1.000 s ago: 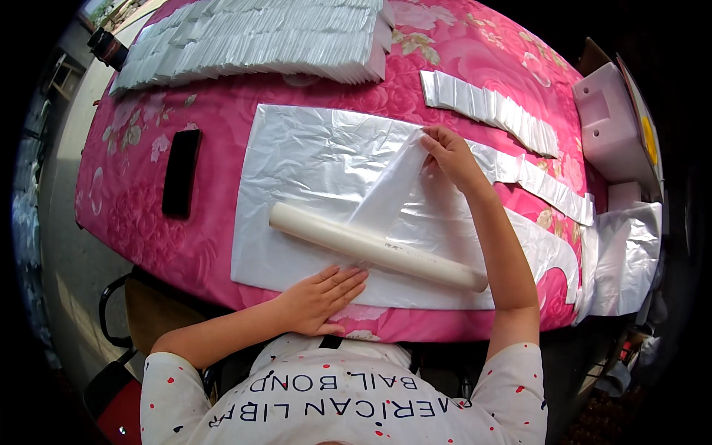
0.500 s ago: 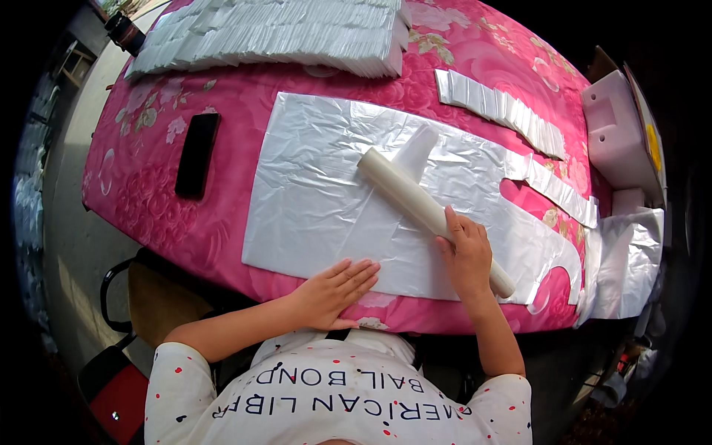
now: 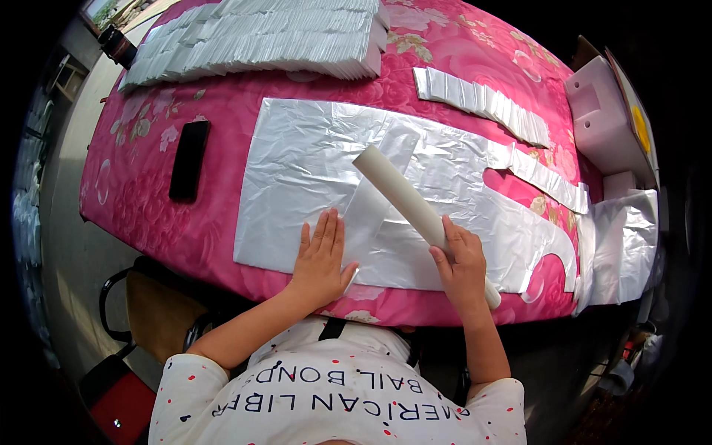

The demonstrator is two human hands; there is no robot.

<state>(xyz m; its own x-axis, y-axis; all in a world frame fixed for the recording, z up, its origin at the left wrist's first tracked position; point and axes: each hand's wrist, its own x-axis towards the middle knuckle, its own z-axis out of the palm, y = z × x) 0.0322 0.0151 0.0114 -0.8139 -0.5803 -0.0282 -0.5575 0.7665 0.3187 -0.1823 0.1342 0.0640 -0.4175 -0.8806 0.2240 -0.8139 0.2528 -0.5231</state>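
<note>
A stack of silvery-white plastic carrier bags (image 3: 293, 174) lies flat, its cut-out handles toward the right. My right hand (image 3: 461, 261) grips a pale tube (image 3: 397, 189) near its lower end, fingers wrapped round it. The tube slants across the bags, its far end pointing up and left. On the near edge of the bags rests my left hand (image 3: 319, 256), palm down with its fingers stretched out. Beneath the tube a translucent strip (image 3: 367, 204) runs diagonally over the bags; whether it is loose or a fold I cannot tell.
A pink flowered cloth (image 3: 141, 185) covers the table. Folded white bundles (image 3: 259, 41) fill the far left, with a smaller row (image 3: 482, 104) at the far right. A black phone (image 3: 190, 161) lies left. A white foam box (image 3: 604, 111) and crumpled plastic (image 3: 623, 245) are at right.
My left hand has moved from the table's near edge up onto the bags. My right hand still holds the tube, with its far end apparently raised a little. The whole view has shifted slightly.
</note>
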